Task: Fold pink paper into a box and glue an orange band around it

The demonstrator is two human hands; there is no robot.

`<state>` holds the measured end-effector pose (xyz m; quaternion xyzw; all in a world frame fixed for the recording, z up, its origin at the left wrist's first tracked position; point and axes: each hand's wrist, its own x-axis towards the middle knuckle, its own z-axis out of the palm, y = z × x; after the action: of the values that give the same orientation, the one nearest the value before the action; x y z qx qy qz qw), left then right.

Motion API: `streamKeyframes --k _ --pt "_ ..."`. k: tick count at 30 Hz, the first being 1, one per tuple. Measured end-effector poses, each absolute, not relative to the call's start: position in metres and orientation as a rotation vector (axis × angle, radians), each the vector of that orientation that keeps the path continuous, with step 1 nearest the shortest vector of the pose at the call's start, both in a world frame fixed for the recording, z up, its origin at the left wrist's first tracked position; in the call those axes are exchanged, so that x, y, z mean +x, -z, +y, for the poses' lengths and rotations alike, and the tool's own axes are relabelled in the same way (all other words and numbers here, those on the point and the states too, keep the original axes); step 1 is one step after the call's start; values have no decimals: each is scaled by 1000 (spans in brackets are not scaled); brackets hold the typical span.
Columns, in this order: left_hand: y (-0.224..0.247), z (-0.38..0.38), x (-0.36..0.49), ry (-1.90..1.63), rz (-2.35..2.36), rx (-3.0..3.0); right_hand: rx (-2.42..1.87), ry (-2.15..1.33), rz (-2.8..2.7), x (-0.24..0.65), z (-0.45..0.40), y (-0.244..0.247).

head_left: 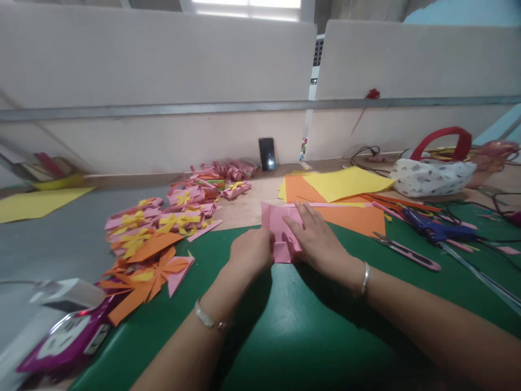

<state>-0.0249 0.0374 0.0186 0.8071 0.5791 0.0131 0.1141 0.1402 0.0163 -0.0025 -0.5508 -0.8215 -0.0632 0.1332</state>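
1 pink ppr point(280, 231) | L hand point(251, 248) curled @ L edge | R hand point(315, 234) atop

Pink sheet point(280, 225): paper, matt, with crisp creases. Yellow sheets point(345, 183) and orange sheet point(360, 218): smooth paper, without shine. Orange flower point(160, 271): matt cut paper. Bench cover point(293, 320): green, smooth, with a soft sheen; its material cannot be confirmed. Glue gun point(435, 225): blue plastic body. Cutter point(409, 254): plastic-looking handle, metal blade. Phone point(267, 154): dark, glossy, reflective face. Purple case point(71, 339): shiny plastic. Rail point(163, 111): dull grey, metal in appearance. Wall panels point(154, 60): pale, matt, smooth.
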Motion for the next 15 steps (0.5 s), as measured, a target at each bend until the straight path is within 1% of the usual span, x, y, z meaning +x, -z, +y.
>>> streamKeyframes --k 8,12,15 --pt "-16 44 -53 -128 1415 2293 -1478 197 -2414 146 21 10" --pt "-17 43 -50 -112 1379 2314 -1432 243 -2406 147 22 12" --pt "-13 42 -46 -169 1426 2300 -1403 259 -2390 147 23 13"
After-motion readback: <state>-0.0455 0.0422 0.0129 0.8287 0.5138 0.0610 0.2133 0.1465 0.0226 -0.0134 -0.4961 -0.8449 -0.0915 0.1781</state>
